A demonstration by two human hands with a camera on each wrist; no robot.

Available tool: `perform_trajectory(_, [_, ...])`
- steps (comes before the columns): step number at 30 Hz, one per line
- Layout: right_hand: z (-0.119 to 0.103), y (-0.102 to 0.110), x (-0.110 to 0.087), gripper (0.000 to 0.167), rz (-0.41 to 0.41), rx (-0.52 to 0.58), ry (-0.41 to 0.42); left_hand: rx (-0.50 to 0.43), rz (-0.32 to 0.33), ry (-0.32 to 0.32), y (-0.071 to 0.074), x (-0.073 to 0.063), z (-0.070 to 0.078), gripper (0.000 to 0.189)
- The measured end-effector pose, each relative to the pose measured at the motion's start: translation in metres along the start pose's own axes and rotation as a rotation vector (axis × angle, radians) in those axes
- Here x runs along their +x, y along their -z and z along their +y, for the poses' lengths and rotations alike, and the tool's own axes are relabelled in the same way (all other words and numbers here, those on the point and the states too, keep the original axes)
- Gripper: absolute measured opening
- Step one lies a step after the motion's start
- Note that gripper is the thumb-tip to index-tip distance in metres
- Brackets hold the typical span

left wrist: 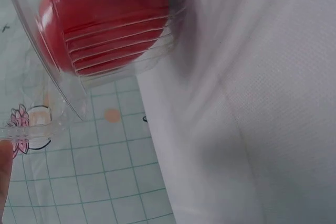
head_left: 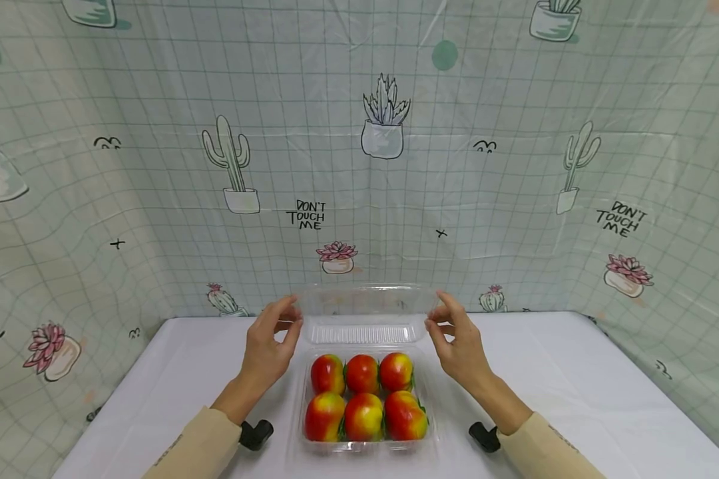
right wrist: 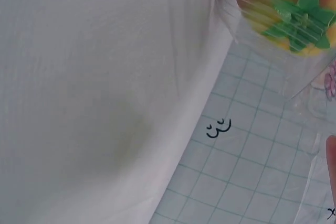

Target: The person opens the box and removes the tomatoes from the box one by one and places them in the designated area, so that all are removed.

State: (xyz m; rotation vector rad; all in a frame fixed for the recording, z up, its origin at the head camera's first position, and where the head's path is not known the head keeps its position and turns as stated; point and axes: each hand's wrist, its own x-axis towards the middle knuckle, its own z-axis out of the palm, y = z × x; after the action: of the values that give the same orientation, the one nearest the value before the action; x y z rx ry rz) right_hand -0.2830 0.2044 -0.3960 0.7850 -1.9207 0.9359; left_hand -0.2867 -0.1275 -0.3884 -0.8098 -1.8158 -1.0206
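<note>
A clear plastic clamshell box [head_left: 431, 422] rests on the table, holding several red-and-yellow fruits [head_left: 363, 416] in two rows. One fruit [right wrist: 294, 14] shows a green leafy cap through the box wall in the right wrist view. Hinged at the far side, the clear lid [head_left: 368, 303] stands raised. My left hand [head_left: 272, 339] pinches its left edge with bent fingers and thumb; my right hand [head_left: 458, 339] does the same at the right edge. Only a fingertip of each hand appears in the wrist views, by the lid's rim.
A white cloth [head_left: 533, 359] covers the table. Behind and at both sides hangs a pale green grid curtain [head_left: 311, 153] printed with cacti and potted plants, meeting the table's back edge close behind the lid. A dark wrist mount [head_left: 255, 434] sits under the left sleeve.
</note>
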Motion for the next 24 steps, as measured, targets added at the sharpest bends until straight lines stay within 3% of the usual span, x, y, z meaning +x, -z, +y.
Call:
perform_trajectory(8, [0.003, 0.004, 0.005, 0.068, -0.016, 0.011, 0.045, 0.011, 0.005, 0.012, 0.0, 0.004, 0.002, 0.055])
perform_trajectory(13, [0.006, 0.004, 0.006, 0.07, -0.009, 0.015, 0.03, -0.023, -0.019, 0.056, 0.0, 0.006, 0.004, 0.056])
perform_trajectory(18, [0.003, 0.004, 0.006, 0.067, -0.035, 0.026, -0.055, -0.036, -0.055, 0.113, -0.001, 0.008, 0.004, 0.055])
perform_trajectory(24, [0.004, 0.004, 0.008, 0.064, -0.118, 0.011, -0.209, -0.066, -0.123, 0.224, -0.003, 0.011, 0.002, 0.058])
